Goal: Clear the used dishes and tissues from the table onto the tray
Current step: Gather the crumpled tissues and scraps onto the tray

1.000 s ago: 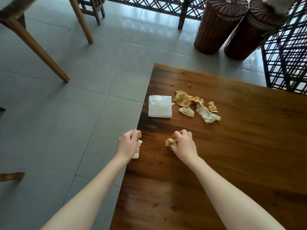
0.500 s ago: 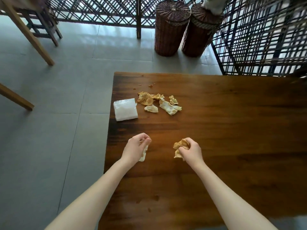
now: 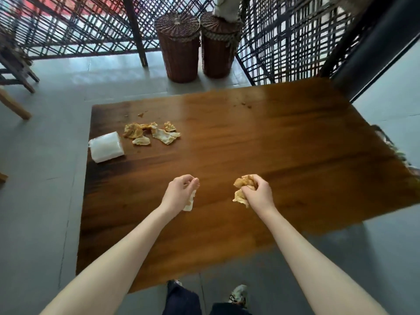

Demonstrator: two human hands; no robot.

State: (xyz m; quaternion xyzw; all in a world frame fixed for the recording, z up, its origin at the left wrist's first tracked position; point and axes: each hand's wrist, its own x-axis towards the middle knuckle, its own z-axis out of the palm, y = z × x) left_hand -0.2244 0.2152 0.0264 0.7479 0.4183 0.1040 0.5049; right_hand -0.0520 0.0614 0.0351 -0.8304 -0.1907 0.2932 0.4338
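Over the brown wooden table my left hand grips a small white tissue that hangs below the fist. A crumpled, orange-stained tissue wad is held in my right hand, a little above the tabletop. Several more stained tissue scraps lie in a loose heap at the far left of the table. Beside them, on the left edge, rests a white tissue pack. No tray or dishes appear in view.
Two brown wicker baskets stand on the floor behind the table, against a dark lattice screen. Small crumbs lie at the far side. Wooden chair legs are at the far left. My feet show below the near edge.
The view has swung to the right and pulled back, showing more of the table. Both hands have lifted off the table with their tissues and moved right, away from the left edge.
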